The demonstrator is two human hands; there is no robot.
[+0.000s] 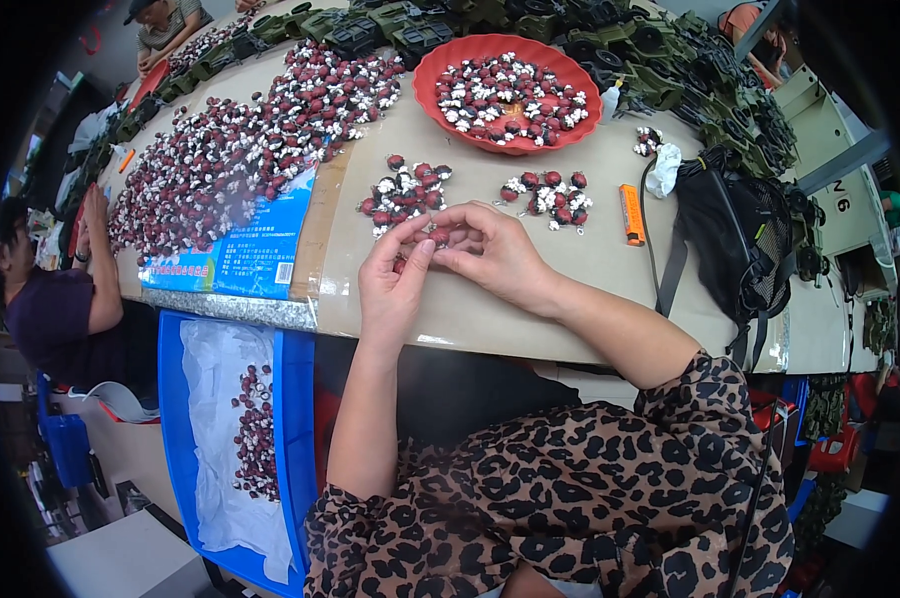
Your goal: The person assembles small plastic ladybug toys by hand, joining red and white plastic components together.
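Observation:
Both my hands meet at the near edge of the table. A small toy piece (439, 236), dark red and round, is pinched between the fingertips of my left hand (392, 282) and my right hand (505, 257). Another dark red bit (400, 265) shows by my left fingers; whether it is a separate piece I cannot tell. Just beyond my hands lie two small piles of dark red, black and white toy pieces, a left pile (406, 191) and a right pile (549, 199).
A red scalloped bowl (428, 92) holds more pieces; a large heap (241, 164) spreads leftward. A blue lined bin (294, 439) stands below the edge. Rightward are an orange box (631, 214), crumpled tissue (663, 169) and black bag (724, 234). Green toy vehicles (689, 80) line the back. A co-worker (66, 289) sits left.

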